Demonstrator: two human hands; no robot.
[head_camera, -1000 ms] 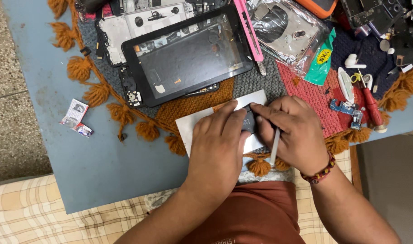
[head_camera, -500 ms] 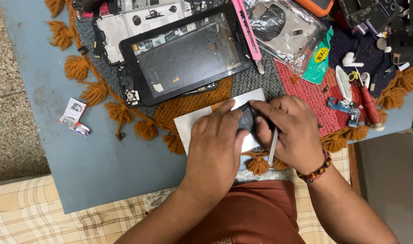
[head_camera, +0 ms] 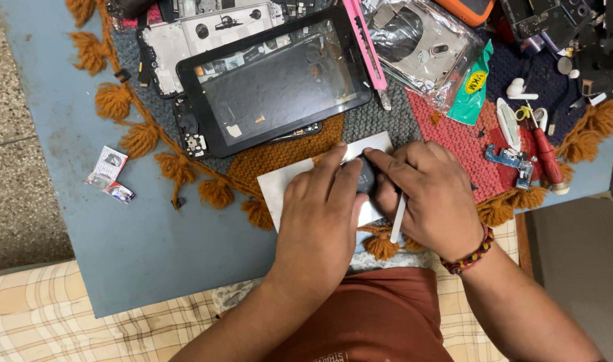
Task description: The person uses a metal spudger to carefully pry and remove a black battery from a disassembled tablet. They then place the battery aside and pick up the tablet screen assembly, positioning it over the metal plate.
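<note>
My left hand and my right hand meet over a white sheet lying on a knitted mat. Together they pinch a small dark grey object between the fingertips; most of it is hidden. My right hand also holds a thin white stick-like tool that points down toward me. A beaded bracelet circles my right wrist.
A black tablet with a cracked, film-covered screen lies beyond the hands, a white frame behind it. A pink knife, a red-handled screwdriver, a small circuit board, plastic bags and parts crowd the right. Torn wrappers lie left.
Both hands stay over the white sheet with only slight finger shifts around the dark object. The view has drifted a little.
</note>
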